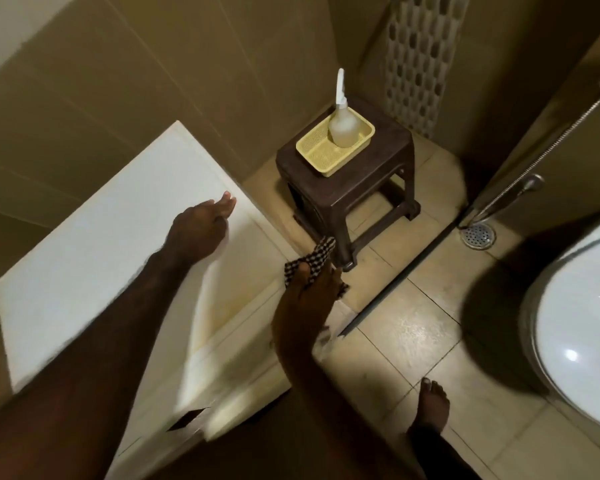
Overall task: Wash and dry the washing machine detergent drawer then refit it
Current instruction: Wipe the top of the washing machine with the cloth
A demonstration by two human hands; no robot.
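Note:
The white washing machine (94, 258) fills the left of the head view, seen from above. My left hand (201, 226) reaches over its top near the far right corner, fingers stretched out and holding nothing. My right hand (309, 299) hangs just past the machine's right front edge, shut on a black-and-white checked cloth (316, 259). A dark opening (187, 419) shows in the machine's front panel at the lower edge. I cannot make out the detergent drawer itself; the picture is blurred around the machine's front.
A dark brown plastic stool (354, 181) stands on the tiled floor beyond the machine, carrying a yellow basket (321, 154) with a pale nozzle bottle (343, 126). A white toilet (579, 327) is at the right, a floor drain (478, 236) behind it. My bare foot (430, 407) stands on the tiles.

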